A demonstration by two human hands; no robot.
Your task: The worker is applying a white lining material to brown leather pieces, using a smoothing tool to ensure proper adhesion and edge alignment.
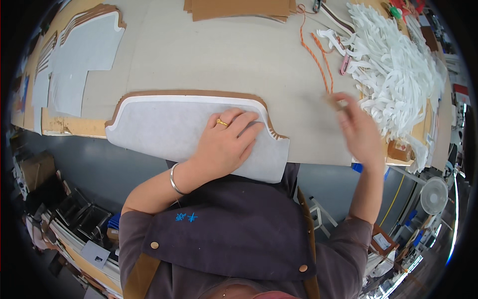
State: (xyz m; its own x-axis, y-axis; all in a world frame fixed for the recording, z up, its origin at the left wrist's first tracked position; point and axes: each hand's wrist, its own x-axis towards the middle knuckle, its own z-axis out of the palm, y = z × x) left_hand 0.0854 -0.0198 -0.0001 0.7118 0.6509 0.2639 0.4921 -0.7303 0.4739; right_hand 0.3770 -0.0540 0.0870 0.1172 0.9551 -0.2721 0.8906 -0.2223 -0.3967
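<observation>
A wide panel with a pale grey backing (154, 122) lies near the table's front edge, its lower right corner overhanging. Brown material (194, 92) shows along its far edge, bordered inside by a white strip; at the right-hand curve this edge has small notches or pleats. My left hand (226, 142), fingers spread, rests flat on the panel's right half. To the right of the panel, my right hand (359, 130) is raised and blurred, fingers closed around a small object at the end of an orange cord (314, 56). Motion smear hides what that object is.
A heap of white strips (393, 74) covers the table's right side, a pink-handled tool (344, 65) beside it. Stacked grey-backed panels (84, 55) lie at the far left. Brown sheets (239, 9) sit at the far edge. A clear fan (434, 196) stands beyond the right side.
</observation>
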